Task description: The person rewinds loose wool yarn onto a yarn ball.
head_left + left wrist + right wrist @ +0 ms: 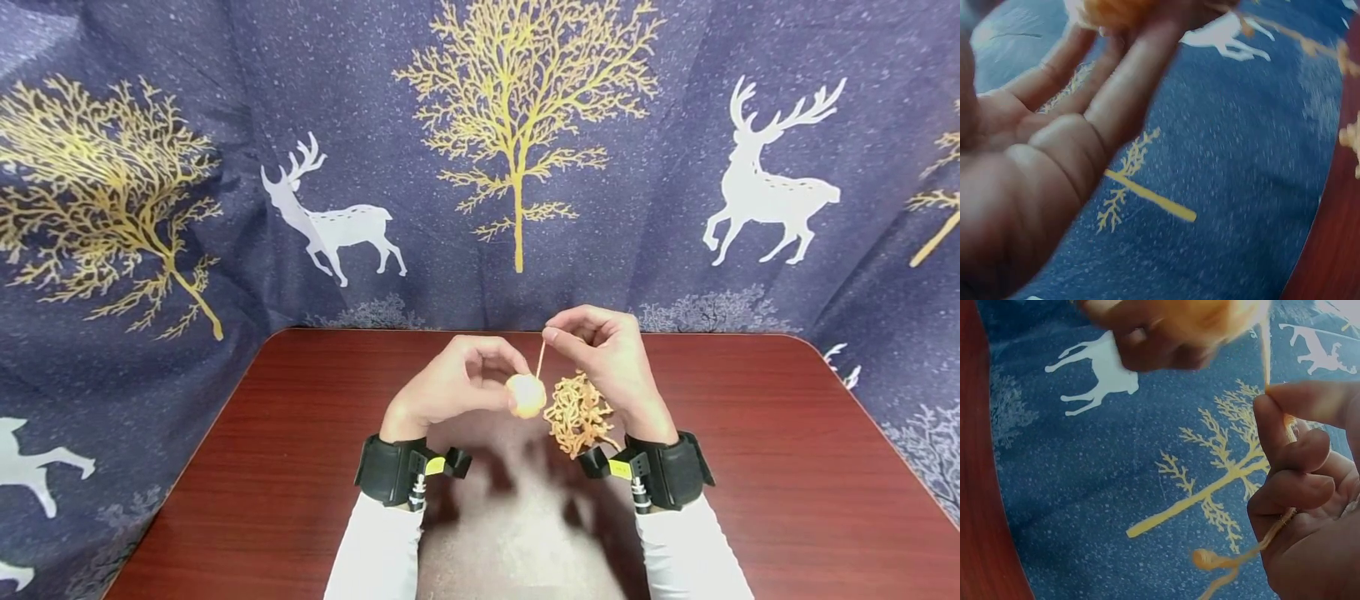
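Note:
My left hand holds a small pale-orange ball of yarn between its thumb and fingers, above the table. From the ball's top a taut yarn strand runs up to my right hand, which pinches it between thumb and index finger. In the right wrist view the strand carries on through the curled fingers and trails out below the palm, with a small knotted clump on it. A loose tangle of the same yarn shows just below the right hand.
The reddish-brown table has a pale grey area near its front middle. A dark blue cloth printed with deer and trees hangs behind and beside the table. Each wrist wears a black strap with a small camera.

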Action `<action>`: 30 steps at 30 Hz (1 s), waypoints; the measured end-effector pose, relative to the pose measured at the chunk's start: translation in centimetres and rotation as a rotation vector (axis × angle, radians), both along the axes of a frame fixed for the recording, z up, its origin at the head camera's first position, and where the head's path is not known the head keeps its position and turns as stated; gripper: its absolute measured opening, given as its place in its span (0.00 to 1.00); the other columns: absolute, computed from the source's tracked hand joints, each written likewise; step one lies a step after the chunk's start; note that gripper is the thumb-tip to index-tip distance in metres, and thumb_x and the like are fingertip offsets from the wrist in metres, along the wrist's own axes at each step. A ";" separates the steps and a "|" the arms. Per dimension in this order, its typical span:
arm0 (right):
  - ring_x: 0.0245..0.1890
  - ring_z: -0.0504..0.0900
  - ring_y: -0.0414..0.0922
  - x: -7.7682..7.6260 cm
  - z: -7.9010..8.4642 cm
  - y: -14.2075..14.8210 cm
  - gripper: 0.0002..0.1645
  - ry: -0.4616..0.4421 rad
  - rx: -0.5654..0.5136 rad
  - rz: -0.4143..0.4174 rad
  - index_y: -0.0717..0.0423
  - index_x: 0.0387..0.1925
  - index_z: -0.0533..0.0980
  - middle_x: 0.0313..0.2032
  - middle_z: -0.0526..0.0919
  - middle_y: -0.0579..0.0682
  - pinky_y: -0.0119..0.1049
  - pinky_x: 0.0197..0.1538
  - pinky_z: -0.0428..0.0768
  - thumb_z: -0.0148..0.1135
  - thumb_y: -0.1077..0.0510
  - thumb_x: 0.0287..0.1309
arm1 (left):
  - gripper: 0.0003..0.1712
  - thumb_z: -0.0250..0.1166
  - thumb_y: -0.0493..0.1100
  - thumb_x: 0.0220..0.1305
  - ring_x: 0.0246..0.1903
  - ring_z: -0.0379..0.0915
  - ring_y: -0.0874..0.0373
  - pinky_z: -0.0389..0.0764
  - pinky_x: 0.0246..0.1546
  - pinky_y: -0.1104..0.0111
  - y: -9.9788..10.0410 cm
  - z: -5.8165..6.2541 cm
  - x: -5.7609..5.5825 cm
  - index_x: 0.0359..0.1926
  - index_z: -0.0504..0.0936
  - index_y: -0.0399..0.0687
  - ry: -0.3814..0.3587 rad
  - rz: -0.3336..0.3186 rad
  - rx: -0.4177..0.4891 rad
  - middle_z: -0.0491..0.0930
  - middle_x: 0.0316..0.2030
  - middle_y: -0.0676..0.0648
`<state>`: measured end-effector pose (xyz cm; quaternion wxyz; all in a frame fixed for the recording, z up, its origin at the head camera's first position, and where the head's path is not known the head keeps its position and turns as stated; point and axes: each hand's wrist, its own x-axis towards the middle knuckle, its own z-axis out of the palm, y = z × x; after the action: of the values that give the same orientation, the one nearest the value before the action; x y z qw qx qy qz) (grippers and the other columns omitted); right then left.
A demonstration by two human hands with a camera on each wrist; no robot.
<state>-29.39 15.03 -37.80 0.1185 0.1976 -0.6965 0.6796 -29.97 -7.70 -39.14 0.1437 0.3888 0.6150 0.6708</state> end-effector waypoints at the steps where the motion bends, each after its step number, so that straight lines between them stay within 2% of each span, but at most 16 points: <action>1: 0.20 0.72 0.38 0.0 0.0 -0.1 0.08 0.001 0.005 0.009 0.69 0.38 0.83 0.26 0.85 0.50 0.27 0.22 0.68 0.71 0.67 0.59 | 0.17 0.71 0.25 0.54 0.42 0.83 0.53 0.87 0.45 0.61 0.0 0.1 0.0 0.46 0.79 0.26 -0.012 -0.027 0.054 0.85 0.41 0.41; 4: 0.22 0.75 0.38 0.1 0.1 -0.4 0.08 -0.009 0.020 0.037 0.68 0.39 0.83 0.29 0.87 0.49 0.28 0.24 0.72 0.71 0.66 0.59 | 0.18 0.72 0.28 0.55 0.45 0.82 0.54 0.86 0.45 0.64 0.0 0.3 0.2 0.48 0.81 0.33 -0.015 -0.022 0.202 0.85 0.44 0.45; 8: 0.23 0.78 0.40 0.2 0.0 -0.8 0.06 -0.023 0.049 0.056 0.67 0.38 0.83 0.30 0.87 0.49 0.28 0.26 0.75 0.70 0.67 0.59 | 0.24 0.67 0.27 0.56 0.46 0.81 0.56 0.85 0.45 0.68 0.6 0.6 0.3 0.55 0.82 0.44 -0.023 0.066 0.373 0.84 0.47 0.47; 11: 0.23 0.79 0.43 0.2 0.0 -1.1 0.06 -0.018 0.092 0.052 0.66 0.38 0.84 0.30 0.87 0.49 0.28 0.26 0.75 0.71 0.67 0.58 | 0.27 0.61 0.23 0.58 0.47 0.79 0.55 0.84 0.47 0.69 1.2 0.8 0.4 0.60 0.80 0.38 -0.071 0.120 0.455 0.84 0.48 0.45; 15: 0.23 0.79 0.42 0.2 0.0 -1.3 0.07 -0.013 0.132 0.050 0.65 0.37 0.84 0.30 0.87 0.51 0.28 0.25 0.74 0.73 0.66 0.56 | 0.23 0.57 0.22 0.62 0.48 0.80 0.55 0.84 0.50 0.69 1.7 1.2 0.6 0.59 0.76 0.26 -0.142 0.206 0.472 0.84 0.48 0.43; 17: 0.23 0.78 0.41 0.2 0.0 -1.3 0.07 -0.017 0.138 0.054 0.65 0.37 0.84 0.30 0.87 0.52 0.28 0.25 0.74 0.73 0.67 0.56 | 0.21 0.57 0.22 0.62 0.48 0.80 0.55 0.84 0.50 0.69 1.8 1.3 0.7 0.58 0.76 0.25 -0.161 0.248 0.463 0.84 0.48 0.43; 23: 0.21 0.75 0.38 0.1 0.0 -1.3 0.06 -0.023 0.152 0.054 0.64 0.35 0.84 0.29 0.86 0.51 0.28 0.23 0.71 0.72 0.66 0.56 | 0.20 0.59 0.21 0.62 0.48 0.81 0.57 0.83 0.50 0.70 2.0 1.3 0.6 0.55 0.76 0.24 -0.112 0.361 0.433 0.84 0.47 0.47; 26: 0.21 0.75 0.39 0.1 0.0 -1.3 0.06 -0.019 0.154 0.052 0.64 0.36 0.84 0.30 0.86 0.52 0.28 0.23 0.72 0.72 0.65 0.57 | 0.20 0.59 0.20 0.61 0.47 0.81 0.56 0.85 0.48 0.68 2.0 1.1 0.4 0.56 0.77 0.27 -0.090 0.379 0.456 0.83 0.48 0.46; 30: 0.21 0.75 0.41 0.2 0.1 -1.3 0.06 -0.021 0.158 0.047 0.64 0.36 0.84 0.30 0.86 0.52 0.29 0.24 0.73 0.72 0.64 0.58 | 0.22 0.58 0.19 0.62 0.46 0.83 0.54 0.87 0.46 0.65 2.0 0.9 0.2 0.53 0.82 0.39 -0.058 0.371 0.484 0.83 0.49 0.45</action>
<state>-29.20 13.72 -37.71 0.0793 0.2156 -0.7442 0.6272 -29.73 -5.72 -38.19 -0.0607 0.2735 0.4935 0.8234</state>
